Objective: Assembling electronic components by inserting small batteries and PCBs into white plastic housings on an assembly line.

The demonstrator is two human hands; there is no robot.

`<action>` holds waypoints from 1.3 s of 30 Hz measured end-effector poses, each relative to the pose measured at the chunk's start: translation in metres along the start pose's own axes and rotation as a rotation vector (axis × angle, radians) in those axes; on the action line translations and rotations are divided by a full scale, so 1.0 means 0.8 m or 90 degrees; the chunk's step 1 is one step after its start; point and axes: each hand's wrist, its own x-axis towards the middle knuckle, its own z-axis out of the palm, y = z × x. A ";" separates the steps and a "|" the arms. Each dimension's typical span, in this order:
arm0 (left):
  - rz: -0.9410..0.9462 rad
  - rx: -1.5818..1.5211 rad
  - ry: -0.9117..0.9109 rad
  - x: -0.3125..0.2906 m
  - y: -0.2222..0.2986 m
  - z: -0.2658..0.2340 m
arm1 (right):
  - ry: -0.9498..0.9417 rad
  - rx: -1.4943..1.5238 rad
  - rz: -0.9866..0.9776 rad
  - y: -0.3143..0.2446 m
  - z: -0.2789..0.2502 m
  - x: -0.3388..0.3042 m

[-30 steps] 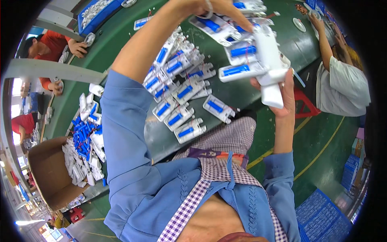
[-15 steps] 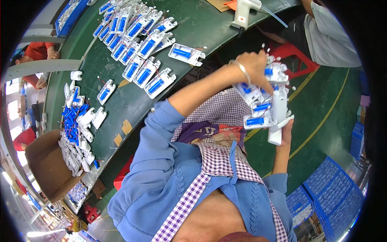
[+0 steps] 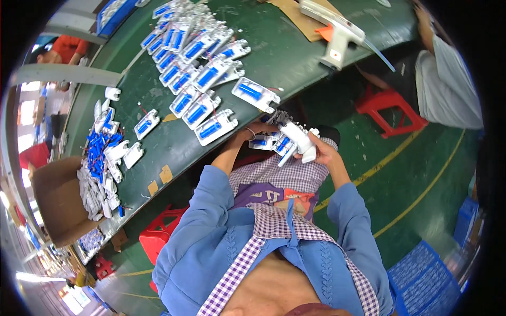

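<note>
Over my lap, just off the table's near edge, both hands hold a cluster of white plastic housings (image 3: 298, 138), several of them fitted with blue cylindrical cells. My left hand (image 3: 258, 128), a bracelet at its wrist, closes around the cluster's left end; its fingertips are partly hidden. On the cluster's right side, my right hand (image 3: 324, 153) is closed on plain white pieces with the thumb on top. Nearest on the table lies a housing with a blue cell (image 3: 256, 94), beside a large pile of similar housings (image 3: 211, 72).
A glue gun (image 3: 340, 42) lies on cardboard at the back right. On the left are a heap of blue cells (image 3: 97, 150), loose white parts and a cardboard box (image 3: 60, 203). Red stools (image 3: 390, 108) stand nearby; a seated person (image 3: 445, 87) is at the right.
Both hands and the cluster have moved left and down, from right of my lap to beside the table edge. My view has shifted; the glue gun now shows whole.
</note>
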 end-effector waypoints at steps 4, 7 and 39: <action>0.073 -0.071 -0.015 -0.002 0.005 -0.015 | 0.082 -0.123 0.048 -0.038 0.008 0.072; 0.042 0.216 0.026 0.000 0.005 -0.009 | 0.117 -0.156 0.038 -0.046 0.027 0.113; -0.088 0.841 0.177 0.162 0.408 -0.349 | 0.388 -1.141 -0.575 -0.021 0.346 0.004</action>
